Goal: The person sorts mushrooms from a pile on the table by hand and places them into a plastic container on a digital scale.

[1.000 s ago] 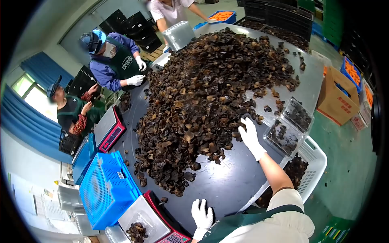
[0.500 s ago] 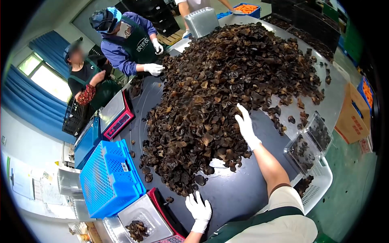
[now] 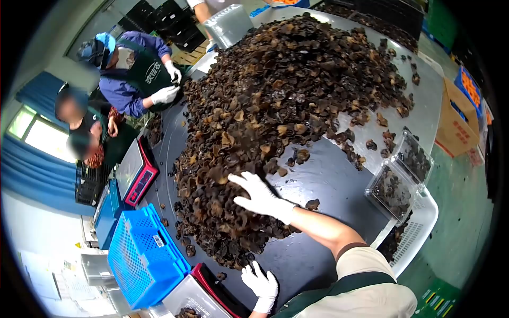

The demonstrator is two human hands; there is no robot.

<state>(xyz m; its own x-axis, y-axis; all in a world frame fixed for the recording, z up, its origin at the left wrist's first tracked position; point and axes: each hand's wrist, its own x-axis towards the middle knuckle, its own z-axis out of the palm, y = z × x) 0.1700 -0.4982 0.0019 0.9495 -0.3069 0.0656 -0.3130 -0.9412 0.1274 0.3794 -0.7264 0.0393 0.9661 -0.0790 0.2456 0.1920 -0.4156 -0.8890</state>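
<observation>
- Thumb and fingers spread apart with nothing between them, the worker's white-gloved left hand (image 3: 260, 284) rests just beside the near end of the heap.
- Left of that end, a red-framed scale (image 3: 193, 297) carries a few dark pieces (image 3: 186, 312) on its plate, partly cut off by the frame's edge.
- The white-gloved right hand (image 3: 261, 196) reaches over the heap's near part, its thumb held apart from the extended fingers; whether any pieces are caught beneath the palm cannot be told.
- The heap (image 3: 297, 95) itself, a broad mound of dark brown, curled pieces, spreads across a grey tabletop (image 3: 344, 191) from near the left hand to the far side.
- Left of the heap's near part stands a blue perforated crate (image 3: 140, 259).
- To the heap's right, apart from it, an opened clear container (image 3: 392, 191) holds more dark pieces, above a white basket (image 3: 421, 228).
- Farther along the heap's left side sits a second red-framed scale (image 3: 139, 175).
- Beyond it, a co-worker in a green apron (image 3: 151, 71) holds two gloved hands close together at the heap's far left edge.
- Behind the heap, clear plastic boxes (image 3: 229, 26) stand stacked.
</observation>
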